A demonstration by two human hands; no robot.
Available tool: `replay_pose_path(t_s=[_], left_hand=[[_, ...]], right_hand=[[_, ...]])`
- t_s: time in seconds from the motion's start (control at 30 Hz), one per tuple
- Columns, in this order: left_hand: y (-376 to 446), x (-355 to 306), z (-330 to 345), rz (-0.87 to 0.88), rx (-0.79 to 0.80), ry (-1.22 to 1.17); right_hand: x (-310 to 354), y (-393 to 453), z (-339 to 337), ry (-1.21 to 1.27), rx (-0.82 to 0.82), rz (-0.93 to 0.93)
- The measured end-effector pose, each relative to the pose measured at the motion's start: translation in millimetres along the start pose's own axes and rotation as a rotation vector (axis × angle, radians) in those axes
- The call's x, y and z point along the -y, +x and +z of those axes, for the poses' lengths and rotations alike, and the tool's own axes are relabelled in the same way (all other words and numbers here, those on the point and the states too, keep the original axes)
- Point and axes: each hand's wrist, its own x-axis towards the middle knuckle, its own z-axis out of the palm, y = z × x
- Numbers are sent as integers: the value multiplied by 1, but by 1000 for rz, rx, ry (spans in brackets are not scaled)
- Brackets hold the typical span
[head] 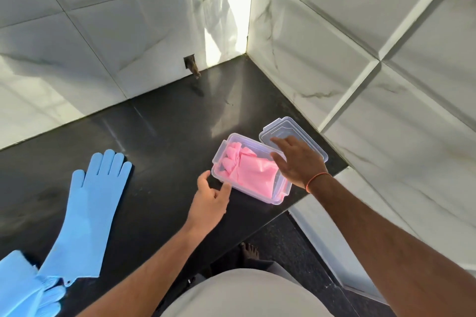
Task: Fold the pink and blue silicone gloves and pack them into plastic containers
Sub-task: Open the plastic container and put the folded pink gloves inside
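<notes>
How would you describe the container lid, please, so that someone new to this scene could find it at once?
Start at the black countertop and follow it to its right end, by the marble-tiled wall. There an open clear plastic container holds folded pink gloves. The lid lies just beyond it, partly under the right hand: clear too, but flat and shallow, with nothing pink in it.

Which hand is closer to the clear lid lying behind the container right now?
Right. The right hand reaches over the lid, fingertips above it. The left hand sits at the container's near-left corner, on the side away from the lid.
</notes>
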Motion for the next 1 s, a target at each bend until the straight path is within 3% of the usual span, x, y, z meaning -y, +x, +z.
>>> replay_pose_path(t_s=[0.07, 0.23, 0.5, 0.57, 0.73, 0.83, 1.0], left_hand=[[4, -3, 12, 43, 85, -36], [33, -27, 23, 101, 52, -121], [68, -60, 29, 174, 69, -36], [70, -63, 28, 190, 30, 96], [67, -52, 12, 340, -315, 567], [63, -44, -6, 454, -364, 754], [54, -16, -38, 478, -396, 871]], right_hand=[[-4, -4, 9, 89, 63, 10], [-10, -15, 23, 302, 2, 110], [-32, -20, 33, 333, -62, 165], [-35, -21, 33, 262, -67, 149], [-34, -10, 31, 8, -228, -18], [-8, 4, 25, -57, -211, -120], [54, 20, 31, -30, -191, -317]])
